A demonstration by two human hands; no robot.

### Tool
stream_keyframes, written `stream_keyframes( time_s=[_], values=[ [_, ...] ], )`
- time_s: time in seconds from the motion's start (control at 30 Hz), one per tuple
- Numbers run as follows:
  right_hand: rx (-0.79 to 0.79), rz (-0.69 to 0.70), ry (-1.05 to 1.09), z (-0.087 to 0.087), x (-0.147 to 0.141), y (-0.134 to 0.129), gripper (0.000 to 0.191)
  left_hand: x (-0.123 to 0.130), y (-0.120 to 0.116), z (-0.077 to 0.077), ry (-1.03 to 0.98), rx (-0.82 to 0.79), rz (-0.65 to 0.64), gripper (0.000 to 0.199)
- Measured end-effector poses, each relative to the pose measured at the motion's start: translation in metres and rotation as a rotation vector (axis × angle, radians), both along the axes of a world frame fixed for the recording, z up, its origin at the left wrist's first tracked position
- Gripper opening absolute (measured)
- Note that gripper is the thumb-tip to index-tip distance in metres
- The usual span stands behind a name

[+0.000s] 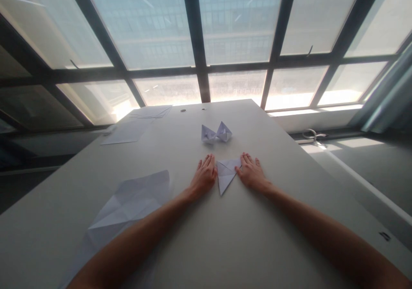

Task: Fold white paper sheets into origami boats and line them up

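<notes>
A small folded piece of white paper [226,174] lies flat on the table between my hands, its pointed end towards me and creases across its top part. My left hand [205,175] rests on the tabletop at the paper's left edge, fingers stretched out. On the other side my right hand [251,172] lies with its fingers extended, the thumb touching the paper's right corner. Just beyond stand two folded paper shapes [224,132] with raised points, side by side.
The white table [283,229] reaches towards a wall of windows. A large creased sheet of paper [128,201] lies at the left, partly under my left forearm. Further back on the left are several flat sheets [125,132]. A white looped object [313,135] is beyond the table's right edge.
</notes>
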State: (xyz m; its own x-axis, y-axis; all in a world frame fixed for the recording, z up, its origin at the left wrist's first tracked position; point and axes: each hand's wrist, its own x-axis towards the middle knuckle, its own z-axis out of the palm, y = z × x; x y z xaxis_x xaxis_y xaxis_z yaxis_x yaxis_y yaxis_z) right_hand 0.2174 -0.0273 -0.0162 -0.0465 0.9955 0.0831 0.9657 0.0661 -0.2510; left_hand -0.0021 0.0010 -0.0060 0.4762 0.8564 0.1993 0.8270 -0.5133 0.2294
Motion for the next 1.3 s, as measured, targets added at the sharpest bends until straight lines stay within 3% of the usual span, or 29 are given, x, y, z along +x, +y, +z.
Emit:
stream_keyframes(
  time_s=[0.13,0.2,0.37,0.57,0.97,1.13,1.3],
  values=[
    [0.010,0.000,0.003,0.000,0.000,0.000,0.067,0.003,-0.005,0.005,0.030,0.001,-0.234,0.057],
    [0.012,-0.001,0.007,-0.001,0.000,0.000,0.066,0.004,-0.007,0.003,0.092,-0.050,-0.284,0.058],
    [0.039,0.051,0.013,-0.002,0.001,0.000,0.063,0.003,-0.005,-0.004,0.156,-0.059,-0.239,0.067],
    [0.044,0.331,0.002,0.003,0.001,-0.003,0.060,0.003,-0.005,-0.005,0.155,-0.055,-0.239,0.068],
    [0.038,0.133,0.008,-0.003,-0.004,-0.002,0.063,0.000,-0.004,0.004,0.063,-0.106,-0.323,0.045],
    [0.054,0.154,0.018,-0.001,-0.003,-0.003,0.058,0.002,-0.004,0.003,0.028,-0.090,-0.381,0.045],
    [0.095,0.276,0.026,0.002,-0.002,-0.004,0.049,0.001,-0.004,0.001,0.054,-0.071,-0.385,0.049]
  ],
)
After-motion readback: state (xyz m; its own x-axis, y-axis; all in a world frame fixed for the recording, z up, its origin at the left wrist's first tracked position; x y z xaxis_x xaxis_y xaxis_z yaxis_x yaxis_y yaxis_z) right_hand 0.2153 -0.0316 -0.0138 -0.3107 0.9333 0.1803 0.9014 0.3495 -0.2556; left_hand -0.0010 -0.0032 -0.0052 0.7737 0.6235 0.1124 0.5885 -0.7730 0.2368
